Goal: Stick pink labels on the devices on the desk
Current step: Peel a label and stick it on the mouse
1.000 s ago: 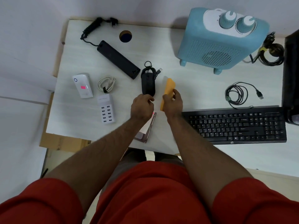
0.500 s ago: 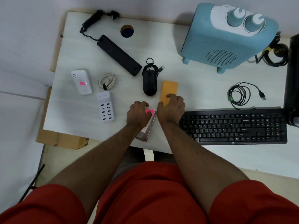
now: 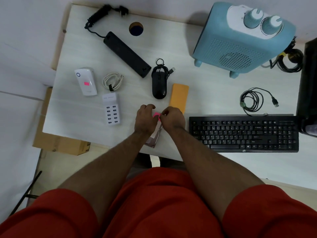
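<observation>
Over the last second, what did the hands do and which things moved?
The right hand let go of the orange pad, which now lies flat on the desk beside the mouse. Both hands drew back toward the desk's near edge; the left hand and right hand now pinch a pink label over the label sheet. The other devices and cables kept their places.

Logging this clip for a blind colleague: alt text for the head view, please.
Both hands, left hand and right hand, pinch a pink label over a sticker sheet at the desk edge. Only the white device carries a pink label.
</observation>
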